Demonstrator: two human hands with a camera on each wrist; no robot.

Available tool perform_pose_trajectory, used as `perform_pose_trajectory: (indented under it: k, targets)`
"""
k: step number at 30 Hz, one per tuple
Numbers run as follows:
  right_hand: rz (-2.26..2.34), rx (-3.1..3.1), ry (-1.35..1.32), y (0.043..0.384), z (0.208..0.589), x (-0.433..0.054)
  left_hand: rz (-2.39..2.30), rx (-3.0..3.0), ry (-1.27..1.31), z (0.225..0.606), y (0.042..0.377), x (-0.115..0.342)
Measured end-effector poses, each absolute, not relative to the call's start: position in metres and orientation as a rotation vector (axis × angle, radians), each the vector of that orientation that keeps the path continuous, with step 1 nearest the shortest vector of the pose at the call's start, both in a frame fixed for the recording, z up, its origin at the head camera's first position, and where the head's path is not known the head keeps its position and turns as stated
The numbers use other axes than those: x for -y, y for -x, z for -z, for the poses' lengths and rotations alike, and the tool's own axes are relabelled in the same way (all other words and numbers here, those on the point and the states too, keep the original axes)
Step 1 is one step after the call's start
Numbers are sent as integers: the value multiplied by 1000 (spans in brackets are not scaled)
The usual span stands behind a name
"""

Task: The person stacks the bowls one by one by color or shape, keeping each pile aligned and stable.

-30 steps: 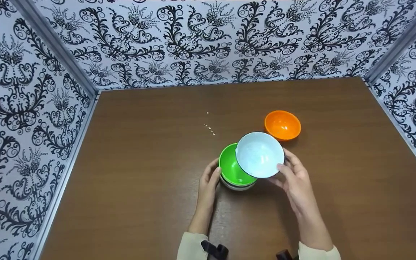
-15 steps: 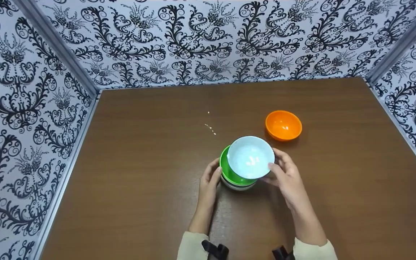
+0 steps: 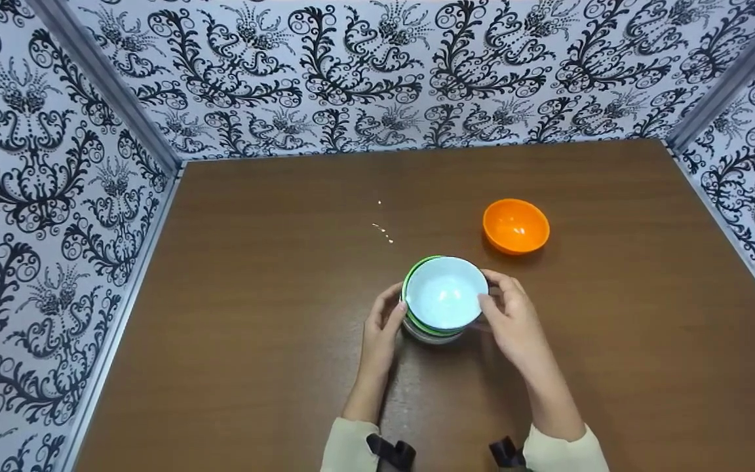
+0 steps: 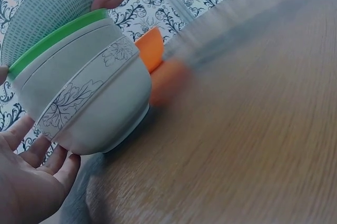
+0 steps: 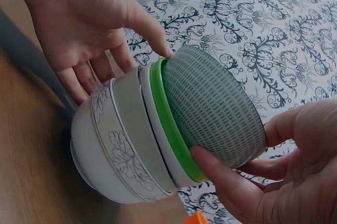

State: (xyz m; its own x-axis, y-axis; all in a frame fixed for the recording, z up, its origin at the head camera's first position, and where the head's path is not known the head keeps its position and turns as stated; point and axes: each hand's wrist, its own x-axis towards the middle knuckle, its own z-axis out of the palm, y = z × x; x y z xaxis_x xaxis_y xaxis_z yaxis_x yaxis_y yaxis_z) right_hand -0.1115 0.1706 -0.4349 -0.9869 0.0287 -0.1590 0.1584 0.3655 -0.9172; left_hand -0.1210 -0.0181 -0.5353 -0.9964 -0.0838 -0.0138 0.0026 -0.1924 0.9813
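Note:
A pale blue bowl [image 3: 446,292], its outside covered in small dark dashes, sits partly inside a green-rimmed bowl [image 5: 176,129]. Under the green rim is a white bowl with a leaf-pattern band [image 4: 79,97], standing on the table. My right hand [image 3: 512,321] grips the pale blue bowl at its right side, thumb near the rim. On the stack's left side, my left hand [image 3: 381,331] holds the bowls, its thumb at the green rim and its fingers against the white wall. How deep the pale blue bowl sits is partly hidden.
An orange bowl [image 3: 516,227] stands on the brown table [image 3: 253,262], behind and right of the stack. Small pale specks [image 3: 384,233] lie on the wood beyond the stack. Patterned panels [image 3: 377,78] enclose the table at the back and sides.
My right hand has brought the pale blue bowl left and down, from overlapping the green bowl's right side to lying within its rim. The left hand has stayed at the stack.

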Motion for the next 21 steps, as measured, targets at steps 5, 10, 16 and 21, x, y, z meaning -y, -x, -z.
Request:
perform_pose_trajectory:
  k: [5, 10, 16, 21]
  targets:
    - [1659, -2524, -176, 111, 437, -173, 2388, 1961, -113, 534, 121, 18]
    - [1647, -2564, -192, 109, 443, -175, 2398, 1958, -127, 532, 121, 17]
    - [1714, -2583, -191, 106, 451, -176, 2388, 1970, -139, 532, 122, 17]
    - [1765, -2636, -199, 104, 460, -174, 2389, 1975, -137, 531, 122, 18]
